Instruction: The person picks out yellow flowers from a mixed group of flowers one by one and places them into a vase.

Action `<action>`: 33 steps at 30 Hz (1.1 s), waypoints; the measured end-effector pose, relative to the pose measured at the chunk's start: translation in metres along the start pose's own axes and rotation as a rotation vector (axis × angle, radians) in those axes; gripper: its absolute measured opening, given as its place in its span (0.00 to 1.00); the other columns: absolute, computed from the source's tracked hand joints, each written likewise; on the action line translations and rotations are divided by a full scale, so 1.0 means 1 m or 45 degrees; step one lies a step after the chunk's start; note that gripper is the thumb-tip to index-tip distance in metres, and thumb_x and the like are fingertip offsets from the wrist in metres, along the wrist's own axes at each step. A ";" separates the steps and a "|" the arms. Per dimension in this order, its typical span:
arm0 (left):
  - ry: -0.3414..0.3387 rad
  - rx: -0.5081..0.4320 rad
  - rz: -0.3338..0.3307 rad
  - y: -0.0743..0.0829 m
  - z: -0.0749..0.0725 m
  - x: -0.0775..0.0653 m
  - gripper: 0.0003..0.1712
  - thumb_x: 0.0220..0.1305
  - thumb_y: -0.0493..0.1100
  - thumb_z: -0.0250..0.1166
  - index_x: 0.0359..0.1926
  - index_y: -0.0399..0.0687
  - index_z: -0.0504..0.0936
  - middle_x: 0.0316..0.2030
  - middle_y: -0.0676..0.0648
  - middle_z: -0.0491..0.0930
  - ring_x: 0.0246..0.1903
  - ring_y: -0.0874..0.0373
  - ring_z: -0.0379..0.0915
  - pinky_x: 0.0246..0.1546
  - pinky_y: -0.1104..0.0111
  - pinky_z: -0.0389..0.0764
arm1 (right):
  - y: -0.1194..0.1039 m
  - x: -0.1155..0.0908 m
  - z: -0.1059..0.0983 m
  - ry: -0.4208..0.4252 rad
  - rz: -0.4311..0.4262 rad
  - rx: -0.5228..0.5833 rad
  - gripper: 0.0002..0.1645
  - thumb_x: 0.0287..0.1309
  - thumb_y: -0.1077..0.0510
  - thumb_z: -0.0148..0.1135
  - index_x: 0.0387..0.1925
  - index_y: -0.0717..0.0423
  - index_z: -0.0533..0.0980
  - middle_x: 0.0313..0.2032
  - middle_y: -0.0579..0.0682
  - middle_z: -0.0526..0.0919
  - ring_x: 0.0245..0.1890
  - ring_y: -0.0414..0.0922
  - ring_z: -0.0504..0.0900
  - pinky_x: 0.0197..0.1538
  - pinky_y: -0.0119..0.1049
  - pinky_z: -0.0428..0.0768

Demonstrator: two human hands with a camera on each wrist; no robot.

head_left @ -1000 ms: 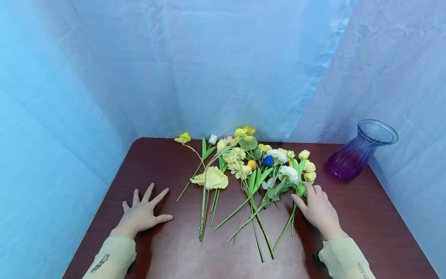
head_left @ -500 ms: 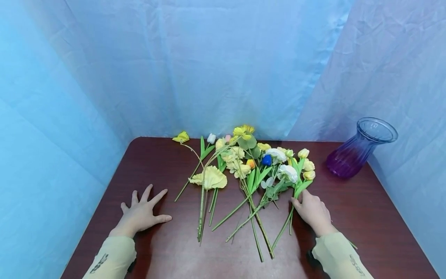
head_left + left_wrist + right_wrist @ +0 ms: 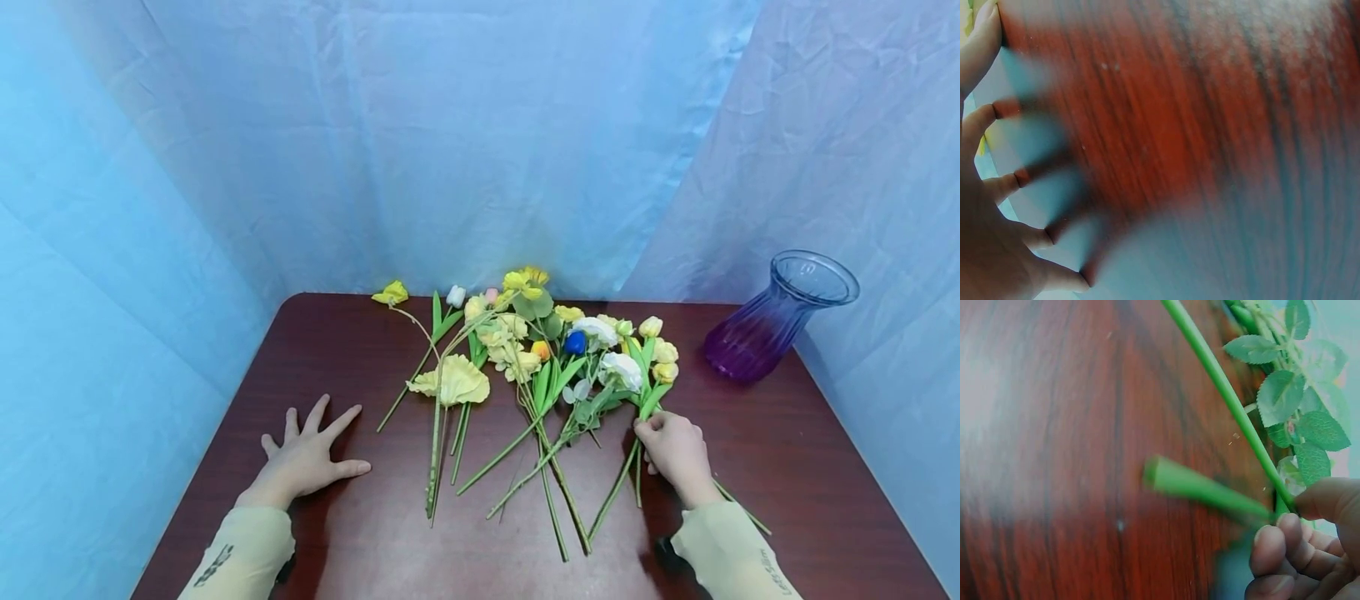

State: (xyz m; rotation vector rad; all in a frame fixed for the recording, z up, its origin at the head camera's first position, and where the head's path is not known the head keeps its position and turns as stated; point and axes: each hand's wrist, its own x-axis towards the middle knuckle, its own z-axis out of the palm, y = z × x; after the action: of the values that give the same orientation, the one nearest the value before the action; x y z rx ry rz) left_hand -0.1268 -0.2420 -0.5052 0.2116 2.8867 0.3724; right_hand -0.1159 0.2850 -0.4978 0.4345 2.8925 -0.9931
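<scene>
My left hand (image 3: 300, 462) rests on the brown table with its fingers spread wide. In the left wrist view the same hand (image 3: 997, 212) holds nothing. On the right, my right hand (image 3: 678, 454) pinches a green tulip stem just below its leaves, close over the table. The right wrist view has thumb and fingertips together on that stem (image 3: 1204, 494), its cut end pointing toward the camera. A second stem (image 3: 1229, 400) passes right at the thumb. Pale yellow tulips (image 3: 651, 327) lie above this hand, beside white flowers (image 3: 620, 372) with green leaves.
Several artificial flowers lie across the table's middle, among them a blue tulip (image 3: 575, 342) and a large yellow bloom (image 3: 457, 381), stems crossing. A blue-purple glass vase (image 3: 757, 333) stands at the back right. Another stem (image 3: 742, 504) lies beside the right forearm. Blue cloth (image 3: 480, 150) hangs behind.
My right hand has drawn back a little toward me and closed its fingers on a tulip stem, whose lower end has shifted slightly right. The left hand has stayed in place.
</scene>
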 end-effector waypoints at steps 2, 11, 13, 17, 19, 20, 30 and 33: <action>-0.004 -0.002 -0.001 0.000 0.000 0.000 0.57 0.46 0.80 0.61 0.73 0.65 0.56 0.73 0.33 0.41 0.64 0.18 0.31 0.47 0.18 0.39 | 0.000 -0.001 -0.001 0.004 0.027 0.129 0.16 0.65 0.52 0.54 0.28 0.60 0.77 0.13 0.50 0.78 0.11 0.45 0.78 0.21 0.36 0.75; -0.004 -0.007 -0.001 -0.001 0.002 0.001 0.57 0.46 0.80 0.60 0.73 0.65 0.56 0.73 0.33 0.41 0.64 0.18 0.31 0.46 0.18 0.39 | -0.001 -0.004 -0.006 -0.018 0.167 0.722 0.23 0.68 0.51 0.55 0.45 0.71 0.72 0.16 0.49 0.77 0.13 0.42 0.76 0.15 0.31 0.74; 0.000 -0.005 -0.001 -0.001 0.002 0.001 0.57 0.45 0.81 0.60 0.73 0.66 0.56 0.73 0.33 0.41 0.64 0.18 0.31 0.46 0.17 0.38 | -0.002 -0.006 -0.006 -0.027 0.143 0.815 0.23 0.69 0.51 0.56 0.46 0.70 0.70 0.16 0.48 0.77 0.13 0.41 0.77 0.14 0.30 0.74; 0.003 -0.008 0.002 -0.002 0.003 0.001 0.57 0.45 0.81 0.60 0.73 0.66 0.56 0.73 0.33 0.41 0.64 0.18 0.30 0.46 0.17 0.38 | -0.008 -0.008 -0.007 0.033 0.060 0.872 0.22 0.67 0.49 0.59 0.44 0.66 0.69 0.16 0.48 0.79 0.14 0.43 0.79 0.14 0.30 0.74; 0.003 -0.013 0.004 -0.002 0.003 0.001 0.57 0.45 0.81 0.60 0.73 0.66 0.56 0.73 0.34 0.41 0.64 0.18 0.30 0.46 0.17 0.38 | -0.013 -0.008 -0.009 0.088 0.004 0.824 0.21 0.66 0.48 0.59 0.43 0.64 0.70 0.17 0.50 0.80 0.14 0.44 0.80 0.14 0.31 0.75; 0.004 -0.014 0.005 -0.002 0.003 0.001 0.57 0.45 0.81 0.60 0.73 0.66 0.56 0.73 0.34 0.41 0.64 0.18 0.30 0.46 0.17 0.38 | -0.015 -0.008 -0.011 0.114 -0.026 0.786 0.21 0.66 0.47 0.60 0.42 0.64 0.70 0.17 0.51 0.81 0.14 0.44 0.80 0.14 0.32 0.76; -0.005 -0.019 0.000 -0.002 0.003 0.002 0.57 0.45 0.80 0.60 0.73 0.66 0.55 0.73 0.33 0.40 0.64 0.18 0.30 0.46 0.18 0.38 | -0.038 0.001 -0.038 0.215 -0.293 0.359 0.17 0.67 0.45 0.58 0.38 0.56 0.76 0.21 0.57 0.83 0.17 0.52 0.82 0.16 0.33 0.76; -0.014 -0.021 -0.003 -0.002 0.003 0.002 0.57 0.46 0.80 0.60 0.73 0.66 0.55 0.73 0.34 0.40 0.64 0.18 0.29 0.47 0.18 0.37 | -0.044 0.007 -0.048 0.250 -0.370 0.232 0.16 0.67 0.46 0.58 0.37 0.54 0.76 0.20 0.52 0.83 0.15 0.48 0.81 0.16 0.32 0.75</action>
State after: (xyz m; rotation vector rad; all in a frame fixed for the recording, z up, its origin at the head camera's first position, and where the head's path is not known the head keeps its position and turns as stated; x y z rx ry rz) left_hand -0.1281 -0.2425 -0.5084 0.2073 2.8715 0.3936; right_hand -0.1330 0.2825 -0.4346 0.1242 3.1163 -1.3323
